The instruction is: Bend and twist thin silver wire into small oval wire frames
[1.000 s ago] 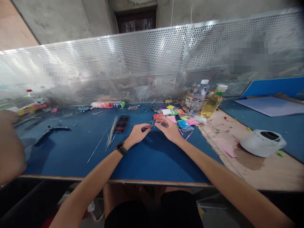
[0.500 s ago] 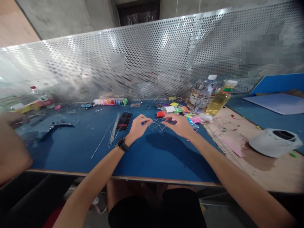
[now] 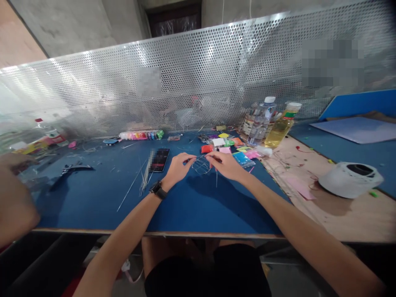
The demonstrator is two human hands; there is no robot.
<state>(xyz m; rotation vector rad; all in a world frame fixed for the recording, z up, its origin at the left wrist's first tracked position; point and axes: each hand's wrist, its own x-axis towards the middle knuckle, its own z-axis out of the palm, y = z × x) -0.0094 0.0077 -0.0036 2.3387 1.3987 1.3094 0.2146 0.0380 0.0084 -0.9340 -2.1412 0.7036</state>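
Note:
Between my two hands a small frame of thin silvery wire (image 3: 201, 166) is held up over the blue tabletop. My left hand (image 3: 178, 167) pinches its left side between thumb and fingertips. On the other side, my right hand (image 3: 226, 165) has its fingertips closed on the wire close to the frame's upper right. A loose wire end points down below my right fingers. Left of my left hand lie a dark phone (image 3: 160, 160) and a bundle of straight wires (image 3: 144, 180).
Behind the hands are colourful clay packets (image 3: 218, 142), a clear bottle (image 3: 262, 121) and a yellow-liquid bottle (image 3: 281, 128). Black-handled pliers (image 3: 72, 168) lie left, near another person's arm (image 3: 15, 202). A white rounded object (image 3: 349, 180) stands right. A perforated metal screen (image 3: 185, 82) closes the back.
My right hand has come closer to my left, narrowing the gap over the wire frame. A wire end now hangs below my right fingers. The view has shifted slightly.

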